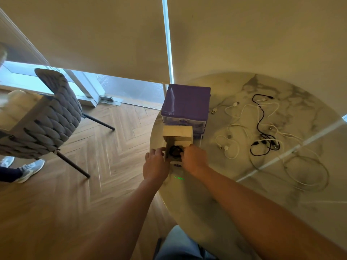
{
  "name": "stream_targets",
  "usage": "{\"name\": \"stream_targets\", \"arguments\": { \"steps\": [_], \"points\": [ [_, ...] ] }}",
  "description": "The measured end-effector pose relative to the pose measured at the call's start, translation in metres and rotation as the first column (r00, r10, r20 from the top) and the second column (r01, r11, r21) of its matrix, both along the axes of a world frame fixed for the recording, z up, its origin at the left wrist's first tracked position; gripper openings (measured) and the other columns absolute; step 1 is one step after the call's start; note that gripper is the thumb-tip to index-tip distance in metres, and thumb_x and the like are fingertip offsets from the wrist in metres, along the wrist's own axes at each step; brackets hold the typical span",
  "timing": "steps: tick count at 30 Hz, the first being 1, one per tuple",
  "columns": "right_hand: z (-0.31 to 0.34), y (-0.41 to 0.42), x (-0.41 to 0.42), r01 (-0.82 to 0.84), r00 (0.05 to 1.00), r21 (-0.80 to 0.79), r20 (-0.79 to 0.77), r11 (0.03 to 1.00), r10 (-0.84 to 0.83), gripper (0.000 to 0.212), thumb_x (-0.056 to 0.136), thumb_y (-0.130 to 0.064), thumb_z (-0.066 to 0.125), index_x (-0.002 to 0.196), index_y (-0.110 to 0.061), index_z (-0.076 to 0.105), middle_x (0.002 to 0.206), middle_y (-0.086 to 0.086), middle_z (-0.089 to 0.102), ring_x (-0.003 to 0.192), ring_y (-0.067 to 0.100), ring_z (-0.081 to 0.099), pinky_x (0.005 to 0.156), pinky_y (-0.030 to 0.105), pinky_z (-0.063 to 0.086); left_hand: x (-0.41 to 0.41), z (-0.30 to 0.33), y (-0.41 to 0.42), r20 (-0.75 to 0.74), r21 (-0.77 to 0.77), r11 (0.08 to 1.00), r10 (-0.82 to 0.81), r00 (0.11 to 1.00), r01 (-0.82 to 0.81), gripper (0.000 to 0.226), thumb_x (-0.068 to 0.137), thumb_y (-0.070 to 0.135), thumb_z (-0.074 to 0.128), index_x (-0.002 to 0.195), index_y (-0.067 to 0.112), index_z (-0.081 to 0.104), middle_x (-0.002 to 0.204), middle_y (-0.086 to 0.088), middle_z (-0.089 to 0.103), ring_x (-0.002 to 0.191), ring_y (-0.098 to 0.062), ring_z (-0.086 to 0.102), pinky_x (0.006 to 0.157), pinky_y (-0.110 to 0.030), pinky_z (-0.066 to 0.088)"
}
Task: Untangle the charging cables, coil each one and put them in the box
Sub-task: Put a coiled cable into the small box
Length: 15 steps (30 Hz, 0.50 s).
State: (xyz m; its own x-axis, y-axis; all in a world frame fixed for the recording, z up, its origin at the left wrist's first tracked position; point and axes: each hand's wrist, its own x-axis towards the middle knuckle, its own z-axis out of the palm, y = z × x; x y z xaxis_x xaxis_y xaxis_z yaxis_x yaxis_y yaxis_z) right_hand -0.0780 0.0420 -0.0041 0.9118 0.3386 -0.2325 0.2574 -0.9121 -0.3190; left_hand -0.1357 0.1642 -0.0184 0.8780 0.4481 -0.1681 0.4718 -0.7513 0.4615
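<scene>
Black coiled cable [175, 151] lies inside the small cardboard box [178, 136], which stands at the round marble table's [244, 194] near-left edge, just in front of a purple drawer unit [185, 102]. The left hand [155, 165] touches the box's left side, fingers bent against it. The right hand [195, 156] curls its fingers on the box's right rim. Right of the box, tangled white cables [242, 117] and black cables [262, 141] sprawl over the marble.
</scene>
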Motion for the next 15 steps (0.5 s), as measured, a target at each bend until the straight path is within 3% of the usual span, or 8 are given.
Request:
{"name": "stream_targets", "arguments": {
  "steps": [3, 6, 11, 15],
  "points": [
    [0.001, -0.019, -0.002, 0.108, 0.994, 0.227, -0.034, 0.968, -0.102, 0.027, 0.097, -0.032, 0.050, 0.110, -0.016, 0.068, 0.104, 0.005, 0.064, 0.088, 0.022, 0.062, 0.072, 0.029, 0.047, 0.002, 0.005, -0.006, -0.003, 0.018, 0.999, 0.034, 0.999, -0.034, 0.040, 0.094, 0.031, 0.055, 0.132, 0.023, 0.048, 0.129, -0.001, 0.049, 0.118, -0.021, 0.045, 0.091, -0.038, 0.049],
    [0.003, -0.051, -0.003, 0.200, 0.980, 0.303, -0.050, 0.932, -0.194, 0.025, 0.094, -0.032, 0.052, 0.105, -0.020, 0.071, 0.100, 0.001, 0.063, 0.083, 0.019, 0.060, 0.069, 0.030, 0.048, 0.006, 0.012, -0.019, 0.041, -0.010, 0.998, 0.061, 0.997, -0.061, 0.033, 0.095, 0.031, 0.051, 0.127, 0.021, 0.048, 0.128, -0.001, 0.047, 0.118, -0.020, 0.045, 0.091, -0.038, 0.047],
    [-0.010, -0.116, 0.008, 0.380, 0.925, 0.209, -0.084, 0.901, -0.371, 0.022, 0.094, -0.028, 0.053, 0.107, -0.021, 0.069, 0.110, 0.003, 0.061, 0.091, 0.022, 0.062, 0.080, 0.038, 0.052, 0.012, 0.018, -0.050, 0.148, 0.000, 0.991, -0.135, 0.980, 0.137, 0.020, 0.096, 0.039, 0.048, 0.110, 0.026, 0.055, 0.113, 0.006, 0.060, 0.104, -0.014, 0.056, 0.087, -0.033, 0.050],
    [-0.019, -0.153, 0.013, 0.329, 0.943, 0.017, -0.069, 0.944, -0.327, 0.035, 0.094, -0.021, 0.048, 0.127, -0.028, 0.058, 0.125, 0.003, 0.053, 0.110, 0.024, 0.057, 0.087, 0.038, 0.048, 0.019, 0.021, -0.077, 0.107, -0.054, 0.938, -0.336, 0.936, 0.342, 0.016, 0.095, 0.040, 0.049, 0.103, 0.030, 0.057, 0.099, 0.011, 0.061, 0.089, -0.006, 0.057, 0.081, -0.029, 0.053]
  ]
}}
